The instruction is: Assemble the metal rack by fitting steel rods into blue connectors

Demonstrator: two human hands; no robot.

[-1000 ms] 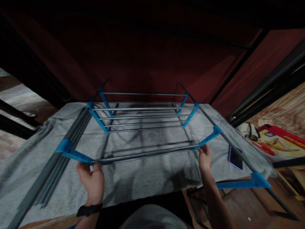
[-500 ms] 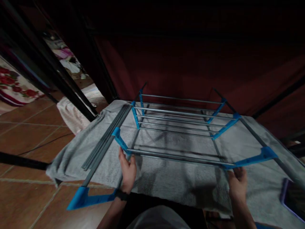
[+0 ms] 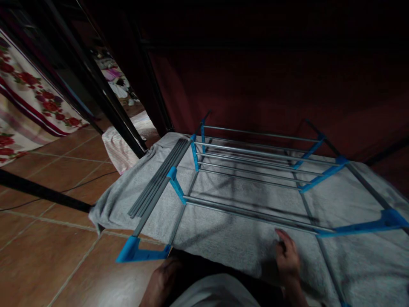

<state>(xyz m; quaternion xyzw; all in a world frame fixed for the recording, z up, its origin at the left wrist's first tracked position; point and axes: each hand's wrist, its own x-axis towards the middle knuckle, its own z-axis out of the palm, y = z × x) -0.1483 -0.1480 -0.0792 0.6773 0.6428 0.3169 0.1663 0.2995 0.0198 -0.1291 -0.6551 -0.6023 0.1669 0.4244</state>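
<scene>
Much of the background is a dark red panel (image 3: pixel 271 94), with tiled floor (image 3: pixel 57 256) showing to the left. Before the panel stands a surface under a grey cloth (image 3: pixel 230 241), and the rack (image 3: pixel 255 152) lies across it, its far end near the panel and its front left corner out past the cloth's edge. Five or so loose rods (image 3: pixel 159 178) lie side by side along the rack's left tube. Two near rods (image 3: pixel 255 215) span the frame from side to side, close to the person. Beyond them, the front left bracket (image 3: pixel 140 252) shows no rod running from it.

The right hand (image 3: pixel 287 255) is just beside the near rods, its fingers apart and loosely curled, with no hold on anything. The left hand (image 3: pixel 163 276) is low by the front left bracket, its fingers bent and dark; whether they touch or grip it, I cannot tell.

The step in hand looks like fitting and checking the near rods. The next move seems to call for both hands working together at the frame's front end.
</scene>
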